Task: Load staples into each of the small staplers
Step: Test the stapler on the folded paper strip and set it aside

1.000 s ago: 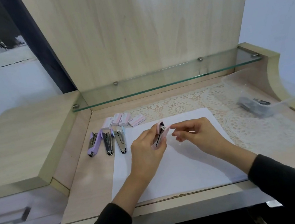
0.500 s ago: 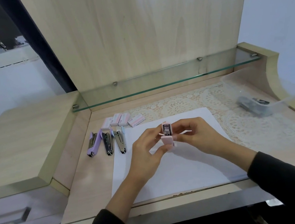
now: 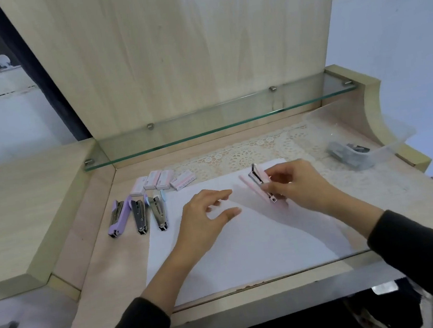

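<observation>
Right hand [image 3: 298, 185] grips the pink stapler [image 3: 263, 188], apparently hinged open, above the paper [image 3: 247, 247]; left hand [image 3: 205, 214] hovers empty, fingers loosely spread

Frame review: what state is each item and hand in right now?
pink stapler: hinged open, gripped by the right hand above the paper.
right hand: fingers curled round the pink stapler.
left hand: open, empty, fingers spread over the paper.
three staplers: lying side by side on the desk, untouched; loaded or not, cannot tell.
staple boxes: four, closed, behind the row.
paper: flat on the desk.
</observation>
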Tool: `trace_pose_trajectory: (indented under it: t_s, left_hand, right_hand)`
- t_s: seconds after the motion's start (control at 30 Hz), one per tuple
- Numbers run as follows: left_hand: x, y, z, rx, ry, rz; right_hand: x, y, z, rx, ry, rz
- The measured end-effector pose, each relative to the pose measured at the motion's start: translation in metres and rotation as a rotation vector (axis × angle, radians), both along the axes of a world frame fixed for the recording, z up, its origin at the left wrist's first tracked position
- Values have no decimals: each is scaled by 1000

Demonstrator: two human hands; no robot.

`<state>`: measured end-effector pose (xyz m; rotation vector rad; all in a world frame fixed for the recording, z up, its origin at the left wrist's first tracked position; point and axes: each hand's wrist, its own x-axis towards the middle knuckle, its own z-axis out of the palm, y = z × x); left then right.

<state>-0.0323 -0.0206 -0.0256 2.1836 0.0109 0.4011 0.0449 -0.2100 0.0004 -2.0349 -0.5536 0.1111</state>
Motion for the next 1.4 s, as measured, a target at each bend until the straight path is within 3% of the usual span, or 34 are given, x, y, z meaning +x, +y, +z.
trace_pose_trajectory:
  t_s: [0.13,0.27,0.57,0.83,1.03,1.2,1.4]
  left_hand:
    - [23,1,17,198,138,-96]
    - [50,-6,38,337,179,-149]
    - [96,-30,37,456,317,-192]
    - [114,-45,23,388,370,-250]
    - [120,-46,17,355,192,-184]
    - [119,-46,16,64,-36,-119]
    - [121,-41,24,127,-121,-138]
  right_hand:
    - [26,-36,-1,-231,-31,-303]
    - [32,-63,-7,-360,65,-390]
    - [24,-70,-11,-430,90,-385]
    - [14,-72,-3,-283,-55,-374]
    - [6,-67,-1,-279,-104,-209]
    - [7,-62,-3,-289,-93,-156]
    - [12,-56,-2,-322,-107,-152]
